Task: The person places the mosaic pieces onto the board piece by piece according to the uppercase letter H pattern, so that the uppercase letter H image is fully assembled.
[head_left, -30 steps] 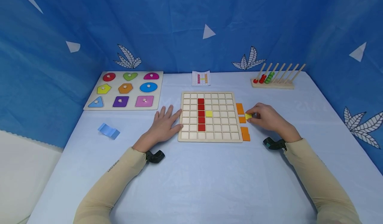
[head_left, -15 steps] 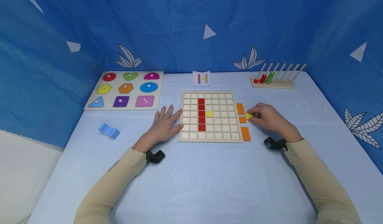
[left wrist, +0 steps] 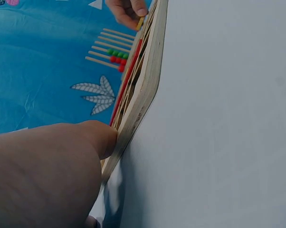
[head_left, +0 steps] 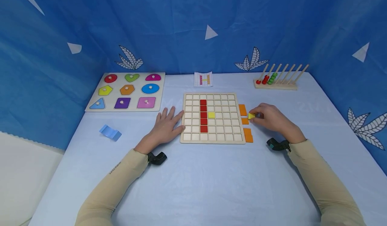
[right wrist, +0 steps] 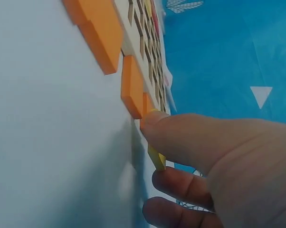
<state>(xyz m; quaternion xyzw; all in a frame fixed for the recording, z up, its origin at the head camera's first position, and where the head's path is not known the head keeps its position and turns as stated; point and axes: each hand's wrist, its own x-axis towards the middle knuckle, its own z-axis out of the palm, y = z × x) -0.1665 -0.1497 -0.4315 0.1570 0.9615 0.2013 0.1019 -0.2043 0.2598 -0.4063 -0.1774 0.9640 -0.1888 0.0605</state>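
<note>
A wooden grid board [head_left: 212, 137] lies mid-table, with a column of red square tiles [head_left: 203, 108] and one yellow tile [head_left: 211, 115] set in its cells. My left hand [head_left: 164, 127] rests spread at the board's left edge, its thumb touching the rim in the left wrist view. Just beyond the right edge, my right hand [head_left: 269, 117] pinches a yellow square tile [head_left: 251, 116] between thumb and fingers. In the right wrist view that tile [right wrist: 157, 158] is tilted on edge, partly covered by the thumb. Orange tiles [head_left: 248, 135] lie along the board's right side.
A shape puzzle board [head_left: 142, 96] with knobbed pieces sits at back left. Behind the grid is a small printed pattern card [head_left: 203, 79]. A bead-peg counting rack [head_left: 275, 86] stands back right. A folded blue strip [head_left: 110, 132] lies at left.
</note>
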